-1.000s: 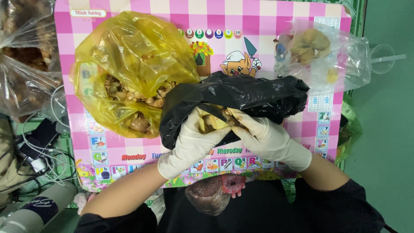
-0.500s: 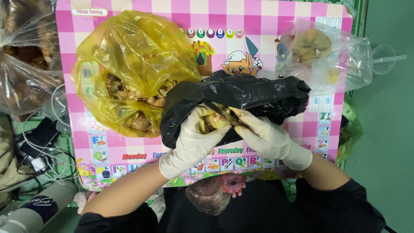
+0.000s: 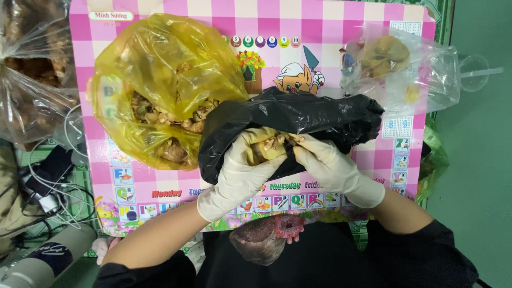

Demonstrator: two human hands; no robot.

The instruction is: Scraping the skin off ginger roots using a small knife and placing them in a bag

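Both my hands wear pale rubber gloves and meet over an open black plastic bag [image 3: 298, 114] lying on a pink checkered mat [image 3: 330, 21]. My left hand [image 3: 242, 170] grips a small yellowish-brown piece [image 3: 266, 149] with ragged fibrous bits. My right hand [image 3: 325, 162] pinches the same piece from the right side. A yellow plastic bag [image 3: 160, 80] full of similar brownish pieces lies open just to the left, touching the black bag.
A clear plastic bag [image 3: 405, 69] with a few yellowish pieces sits at the mat's upper right. Another clear bag [image 3: 32, 80] of brown material lies off the mat to the left, above cables [image 3: 48, 192]. A plastic cup [image 3: 474, 69] stands far right.
My fingers have shifted slightly on the piece, with the right thumb and fingers working at its top. The bags have stayed in place.
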